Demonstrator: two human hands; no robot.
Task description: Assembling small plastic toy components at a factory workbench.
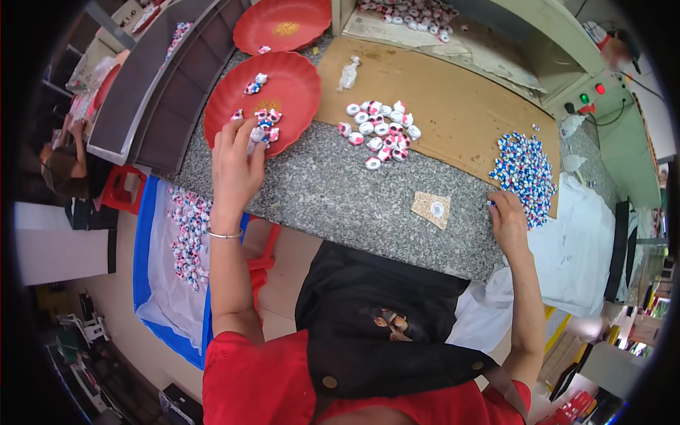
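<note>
At the red scalloped plate [219,88], my left hand [237,166] has its fingers and thumb closed around a small white figurine [258,134]. Several white, pink and blue figurines [268,117] lie on the plate just beyond my fingertips. My right hand [508,223] pinches a tiny blue piece [491,203] beside a heap of small blue-and-white pieces [524,173]. Between the hands, a loose group of white and pink round figurine parts [382,127] rests partly on the cardboard and partly on the speckled grey worktop [319,191].
A second red plate [265,25] stands behind the first. Brown cardboard [446,117] covers the back, with a crumpled white scrap [348,74] on it. A small tan plate [431,210] lies near the front edge. Below left, a blue bin [145,262] holds many figurines. A co-worker [67,159] sits far left.
</note>
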